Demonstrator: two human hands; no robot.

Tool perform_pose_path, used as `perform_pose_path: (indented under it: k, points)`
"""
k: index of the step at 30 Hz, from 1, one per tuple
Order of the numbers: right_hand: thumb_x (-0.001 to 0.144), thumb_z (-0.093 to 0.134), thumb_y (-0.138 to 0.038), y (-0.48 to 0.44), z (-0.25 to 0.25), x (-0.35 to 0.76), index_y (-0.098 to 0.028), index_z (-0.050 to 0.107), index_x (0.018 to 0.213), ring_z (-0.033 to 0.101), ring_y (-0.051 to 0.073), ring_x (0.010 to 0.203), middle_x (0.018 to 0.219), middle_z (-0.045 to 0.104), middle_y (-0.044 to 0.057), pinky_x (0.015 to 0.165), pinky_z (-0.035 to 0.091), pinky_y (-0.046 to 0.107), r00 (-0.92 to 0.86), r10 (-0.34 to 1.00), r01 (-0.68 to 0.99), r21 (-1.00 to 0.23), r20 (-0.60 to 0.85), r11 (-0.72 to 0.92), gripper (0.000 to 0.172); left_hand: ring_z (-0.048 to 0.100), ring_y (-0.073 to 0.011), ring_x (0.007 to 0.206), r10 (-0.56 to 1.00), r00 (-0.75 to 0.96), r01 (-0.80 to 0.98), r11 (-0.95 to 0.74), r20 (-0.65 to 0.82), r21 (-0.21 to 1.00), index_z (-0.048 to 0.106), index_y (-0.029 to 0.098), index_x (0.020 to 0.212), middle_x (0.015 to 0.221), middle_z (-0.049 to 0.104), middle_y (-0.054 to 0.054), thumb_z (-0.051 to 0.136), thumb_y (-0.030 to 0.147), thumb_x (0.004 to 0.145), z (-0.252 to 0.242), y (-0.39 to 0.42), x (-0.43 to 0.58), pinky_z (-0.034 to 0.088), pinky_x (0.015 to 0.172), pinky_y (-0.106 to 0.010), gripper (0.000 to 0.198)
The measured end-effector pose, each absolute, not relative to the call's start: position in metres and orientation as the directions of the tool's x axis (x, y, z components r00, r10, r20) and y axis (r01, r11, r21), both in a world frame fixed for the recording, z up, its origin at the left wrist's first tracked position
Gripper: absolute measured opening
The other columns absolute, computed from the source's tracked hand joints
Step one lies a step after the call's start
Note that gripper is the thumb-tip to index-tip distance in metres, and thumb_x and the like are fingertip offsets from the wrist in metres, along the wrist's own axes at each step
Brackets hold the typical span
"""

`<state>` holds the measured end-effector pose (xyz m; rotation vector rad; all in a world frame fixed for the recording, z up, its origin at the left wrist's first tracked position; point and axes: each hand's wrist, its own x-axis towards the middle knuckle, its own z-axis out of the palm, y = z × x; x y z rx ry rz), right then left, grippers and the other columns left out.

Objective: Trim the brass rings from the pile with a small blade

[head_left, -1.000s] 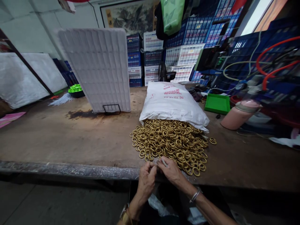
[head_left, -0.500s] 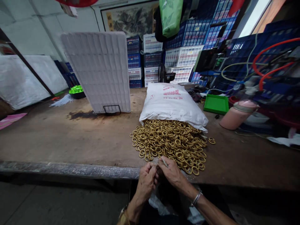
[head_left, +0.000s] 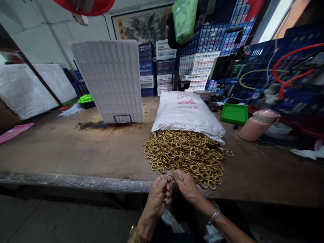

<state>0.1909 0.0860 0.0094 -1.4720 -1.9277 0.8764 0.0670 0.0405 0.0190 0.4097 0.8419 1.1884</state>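
My left hand is closed at the table's front edge, with a gold-coloured ring at its fingertips and another ring showing between its curled fingers. Close beside it, my right hand pinches a slim greyish metal tool whose kind I cannot make out; its tip is hidden by the fingers. Just beyond both hands spreads a heap of gold-coloured rings, spilling from the mouth of a white woven sack with red print.
Left of the sack, a tall white ribbed panel leans on a black wire stand. To the right are a green tray and a pink bottle. Stacked blue and white crates stand behind the wooden table.
My hands have drawn slightly apart, and a ring now shows at the left fingertips. The view has tilted slightly up and left.
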Motion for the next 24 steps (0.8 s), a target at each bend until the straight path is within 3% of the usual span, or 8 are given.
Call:
perform_pose_path:
  k: [9,16,20,24]
  points:
    - [0.069,0.036,-0.013,0.073,0.011,0.189,-0.021,0.045,0.067,0.045,0.011,0.055,0.061,0.053,-0.001,0.053,0.030,0.020,-0.424,0.905,0.704,-0.616,0.034,0.353,0.013,0.029,0.0008,0.034,0.912,0.218,-0.876,0.340,-0.347,0.342,0.048,0.012,0.076,0.048,0.034,0.009,0.067,0.024,0.068,0.022,0.045,0.060,0.016,0.032,-0.009,0.023]
    - [0.061,0.038,-0.007,0.073,0.011,0.188,-0.021,0.049,0.074,0.051,0.012,0.062,0.069,0.058,0.000,0.057,0.032,0.020,-0.462,0.887,0.674,-0.649,0.001,0.353,0.022,0.026,0.0009,0.032,0.871,0.313,-0.912,0.387,-0.378,0.138,0.047,0.012,0.076,0.050,0.033,0.008,0.050,0.017,0.082,0.023,0.044,0.060,0.015,0.031,-0.009,0.008]
    - [0.061,0.037,-0.007,0.074,0.008,0.188,-0.021,0.046,0.070,0.050,0.012,0.061,0.066,0.057,0.000,0.056,0.032,0.020,-0.455,0.890,0.681,-0.640,0.011,0.356,0.019,0.026,0.0009,0.034,0.879,0.306,-0.907,0.386,-0.365,0.169,0.047,0.012,0.077,0.051,0.034,0.008,0.055,0.019,0.079,0.022,0.043,0.062,0.015,0.031,-0.009,0.010]
    - [0.066,0.035,-0.010,0.075,0.002,0.191,-0.021,0.044,0.067,0.046,0.011,0.055,0.061,0.053,-0.001,0.054,0.030,0.020,-0.439,0.898,0.689,-0.629,0.033,0.360,0.014,0.030,-0.0003,0.036,0.926,0.153,-0.855,0.298,-0.344,0.424,0.048,0.014,0.078,0.050,0.037,0.008,0.066,0.029,0.069,0.024,0.041,0.064,0.017,0.033,-0.011,0.025]
